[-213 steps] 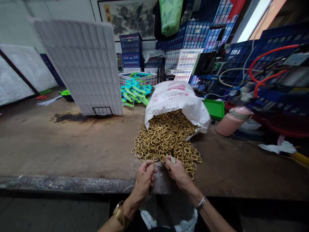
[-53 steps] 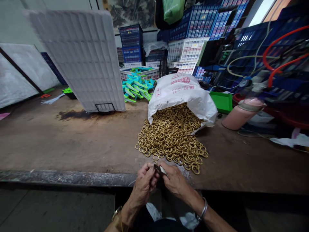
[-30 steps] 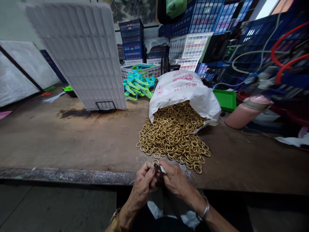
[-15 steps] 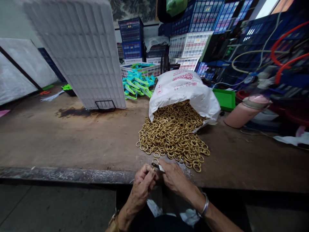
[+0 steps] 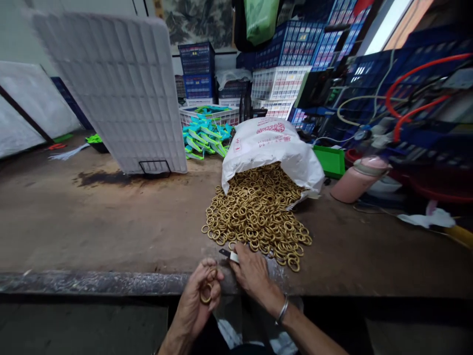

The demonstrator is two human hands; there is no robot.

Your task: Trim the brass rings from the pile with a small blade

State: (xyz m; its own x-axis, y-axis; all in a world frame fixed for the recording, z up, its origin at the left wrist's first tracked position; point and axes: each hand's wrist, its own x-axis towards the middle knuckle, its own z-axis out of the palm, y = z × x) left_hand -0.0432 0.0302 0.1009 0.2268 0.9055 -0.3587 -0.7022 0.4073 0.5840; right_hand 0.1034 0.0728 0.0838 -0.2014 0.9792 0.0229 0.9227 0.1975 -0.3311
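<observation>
I see the brown tabletop [image 5: 92,222] filling most of the view, worn and stained, with its near edge running across in front of me. On it, to the left, a large white gridded tray [image 5: 111,93] leans upright on a small black wire stand. Right of centre lies a white sack [image 5: 271,148] on its side, mouth toward me, and a heap of brass rings [image 5: 254,217] spills from it across the tabletop. Behind the sack, blue and white crates are stacked; a white basket of teal pieces [image 5: 205,135] stands between tray and sack. To the right of the sack sit a green tray [image 5: 330,161] and a pink bottle [image 5: 354,180] lying on its side.

My right hand [image 5: 253,273] rests at the near edge of the heap, its grip closed around a small tool [image 5: 229,255] with a dark tip and a white handle, pointing left. My left hand [image 5: 197,298] is just beside it, over the tabletop's edge, fingers curled narrow on a single brass ring [image 5: 205,294] pinched between thumb and fingers, apart from the heap.
</observation>
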